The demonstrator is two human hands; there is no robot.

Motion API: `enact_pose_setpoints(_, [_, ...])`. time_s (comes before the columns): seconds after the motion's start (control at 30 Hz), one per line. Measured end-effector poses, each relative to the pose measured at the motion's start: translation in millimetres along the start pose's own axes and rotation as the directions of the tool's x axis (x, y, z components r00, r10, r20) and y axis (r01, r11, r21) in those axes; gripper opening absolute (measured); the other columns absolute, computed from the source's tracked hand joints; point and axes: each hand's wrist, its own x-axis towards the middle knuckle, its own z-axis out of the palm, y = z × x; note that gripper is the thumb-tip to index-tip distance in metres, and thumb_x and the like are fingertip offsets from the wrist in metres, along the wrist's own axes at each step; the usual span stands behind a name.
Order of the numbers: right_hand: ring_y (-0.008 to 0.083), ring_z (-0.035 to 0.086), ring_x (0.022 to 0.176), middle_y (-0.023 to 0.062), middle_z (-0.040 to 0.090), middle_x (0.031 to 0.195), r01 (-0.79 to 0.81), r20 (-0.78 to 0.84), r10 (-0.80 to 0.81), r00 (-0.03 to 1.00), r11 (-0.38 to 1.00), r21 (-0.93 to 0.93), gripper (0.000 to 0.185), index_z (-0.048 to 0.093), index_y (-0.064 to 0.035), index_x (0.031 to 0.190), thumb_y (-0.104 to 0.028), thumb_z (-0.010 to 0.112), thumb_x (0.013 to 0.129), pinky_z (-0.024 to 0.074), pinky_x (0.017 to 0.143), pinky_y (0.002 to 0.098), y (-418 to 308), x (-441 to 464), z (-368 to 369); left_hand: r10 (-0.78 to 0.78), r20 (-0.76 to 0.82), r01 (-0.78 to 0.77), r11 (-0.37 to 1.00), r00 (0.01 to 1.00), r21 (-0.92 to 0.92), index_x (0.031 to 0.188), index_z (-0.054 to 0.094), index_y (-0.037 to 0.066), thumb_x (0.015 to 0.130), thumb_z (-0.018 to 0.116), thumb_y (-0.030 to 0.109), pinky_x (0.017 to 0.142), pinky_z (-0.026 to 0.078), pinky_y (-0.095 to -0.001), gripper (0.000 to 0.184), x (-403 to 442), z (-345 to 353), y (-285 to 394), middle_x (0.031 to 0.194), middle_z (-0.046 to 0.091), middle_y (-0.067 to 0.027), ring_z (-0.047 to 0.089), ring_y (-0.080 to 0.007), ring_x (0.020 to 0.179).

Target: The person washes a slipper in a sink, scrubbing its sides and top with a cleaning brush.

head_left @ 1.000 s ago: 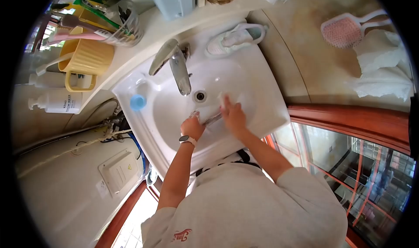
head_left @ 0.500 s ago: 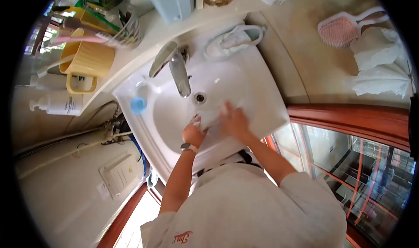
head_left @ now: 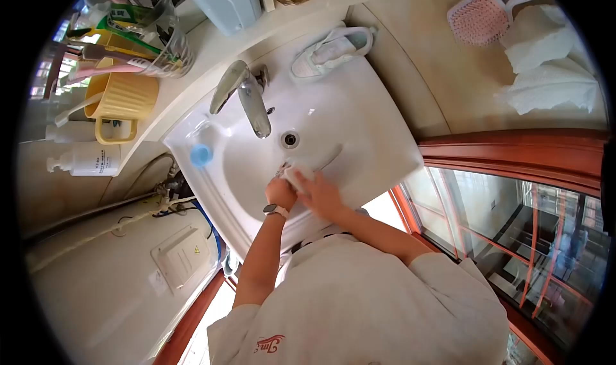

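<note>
Over the white sink, both hands are close together. My left hand, with a watch on its wrist, is closed on the near end of a white shoe. That shoe blends into the basin; a grey curved edge shows on its right. Beside it, my right hand has its fingers closed around a pale piece against the shoe, too unclear to name. A second white shoe lies on the sink's back rim. The metal faucet points over the drain.
A light blue round thing sits on the sink's left rim. Along the shelf stand a yellow mug, a clear cup and a blue container. A pink hairbrush and crumpled tissues lie right.
My right hand, blurred before over the right of the basin, has moved left and nearer to my body, next to my left hand. The view has shifted slightly.
</note>
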Motion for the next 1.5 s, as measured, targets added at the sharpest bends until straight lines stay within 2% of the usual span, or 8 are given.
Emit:
enact_pose_setpoints(0.17, [0.0394, 0.054, 0.085, 0.0224, 0.05, 0.094, -0.44, -0.088, 0.441, 0.893, 0.898, 0.028, 0.052, 0.038, -0.02, 0.135, -0.038, 0.049, 0.087, 0.0473, 0.075, 0.0453, 39, 26, -32, -0.035, -0.027, 0.036, 0.999, 0.999, 0.029, 0.12, 0.054, 0.01, 0.073, 0.066, 0.034, 0.085, 0.048, -0.0327, 0.055, 2, -12, 14, 0.131, 0.048, -0.0027, 0.054, -0.019, 0.108])
enact_pose_setpoints(0.37, [0.0361, 0.055, 0.089, 0.0241, 0.049, 0.106, 0.07, -0.119, -0.082, 0.989, 0.992, -0.107, 0.052, 0.04, -0.0163, 0.134, -0.036, 0.05, 0.087, 0.0462, 0.073, 0.0456, 46, 22, -7, 0.005, -0.054, -0.005, 1.0, 0.999, -0.004, 0.118, 0.056, 0.01, 0.072, 0.067, 0.034, 0.087, 0.047, -0.0316, 0.054, 12, -5, 5, 0.129, 0.049, -0.0022, 0.053, -0.0185, 0.11])
enact_pose_setpoints(0.47, [0.0357, 0.055, 0.093, 0.0253, 0.048, 0.109, -0.573, -0.029, 0.574, 0.818, 0.818, 0.038, 0.053, 0.038, -0.0199, 0.135, -0.037, 0.05, 0.087, 0.0452, 0.08, 0.0457, 55, 35, -43, -0.013, -0.09, 0.011, 1.0, 0.996, -0.024, 0.117, 0.056, 0.009, 0.072, 0.068, 0.034, 0.088, 0.046, -0.0309, 0.053, -2, -2, 8, 0.129, 0.05, -0.0021, 0.052, -0.0177, 0.112])
enact_pose_setpoints(0.57, [0.0357, 0.057, 0.091, 0.0252, 0.048, 0.108, 0.017, -0.033, -0.03, 0.999, 0.935, -0.354, 0.053, 0.038, -0.0213, 0.135, -0.038, 0.05, 0.087, 0.0473, 0.078, 0.0435, 20, 18, -17, 0.021, -0.1, -0.021, 1.0, 0.995, -0.004, 0.117, 0.056, 0.009, 0.072, 0.068, 0.035, 0.087, 0.046, -0.0306, 0.053, 5, -3, 6, 0.128, 0.05, -0.0021, 0.051, -0.0164, 0.113])
enact_pose_setpoints(0.97, [0.0351, 0.056, 0.081, 0.0219, 0.048, 0.102, 0.085, 0.152, -0.073, 0.986, 0.993, -0.08, 0.052, 0.038, -0.0227, 0.134, -0.032, 0.052, 0.085, 0.0474, 0.072, 0.0444, 32, 28, -19, 0.078, -0.156, -0.079, 0.997, 0.985, -0.003, 0.11, 0.06, 0.01, 0.07, 0.069, 0.041, 0.077, 0.05, -0.0331, 0.052, 18, 7, -11, 0.12, 0.057, 0.0004, 0.062, -0.0216, 0.091])
enact_pose_setpoints(1.17, [0.0368, 0.056, 0.081, 0.0239, 0.046, 0.103, -0.511, -0.047, 0.509, 0.859, 0.859, -0.023, 0.053, 0.036, -0.0258, 0.136, -0.034, 0.051, 0.085, 0.047, 0.072, 0.0456, 60, 34, -24, 0.024, -0.056, -0.021, 0.999, 0.998, 0.04, 0.114, 0.057, 0.008, 0.068, 0.071, 0.04, 0.076, 0.05, -0.0348, 0.057, 18, -4, -2, 0.117, 0.058, -0.0017, 0.061, -0.0239, 0.091])
enact_pose_setpoints(1.3, [0.0388, 0.056, 0.084, 0.0268, 0.048, 0.103, -0.001, -0.034, -0.001, 0.999, 0.999, -0.052, 0.052, 0.036, -0.0243, 0.136, -0.04, 0.046, 0.088, 0.0464, 0.072, 0.0472, 64, 31, -15, 0.053, -0.072, -0.053, 0.999, 0.996, 0.0, 0.115, 0.057, 0.008, 0.068, 0.071, 0.037, 0.078, 0.05, -0.0349, 0.057, 20, 2, -8, 0.119, 0.057, -0.0032, 0.061, -0.026, 0.092])
enact_pose_setpoints(1.5, [0.0394, 0.055, 0.082, 0.0261, 0.051, 0.093, -0.519, -0.113, 0.554, 0.825, 0.821, 0.239, 0.06, 0.032, -0.0198, 0.138, -0.045, 0.048, 0.086, 0.0465, 0.071, 0.046, 56, 29, 3, 0.039, -0.089, -0.04, 0.999, 0.995, -0.01, 0.115, 0.057, 0.007, 0.067, 0.072, 0.034, 0.08, 0.05, -0.0355, 0.056, 23, -3, -6, 0.115, 0.059, -0.0068, 0.061, -0.0273, 0.094])
